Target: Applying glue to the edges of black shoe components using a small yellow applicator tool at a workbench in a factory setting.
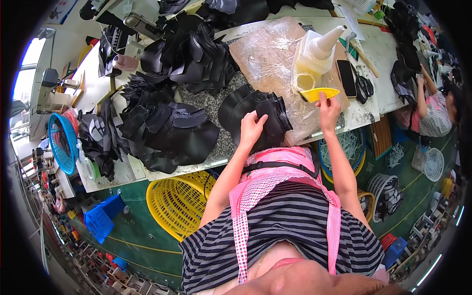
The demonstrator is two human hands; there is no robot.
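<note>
While the left hand (251, 127) presses glossy black pieces (268, 115), the right hand (328, 109) seemingly pinches a ridged yellow scraper (319, 93).

head-worn fisheye, looking down, workbench (123, 172) close

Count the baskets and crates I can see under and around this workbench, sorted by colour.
Yellow basket: 1
Blue round basket: 1
Blue crate: 1
White baskets: 2, the other at
Total: 5
The left hand rests on black cut pieces; the right hand holds a yellow scraper.
</note>
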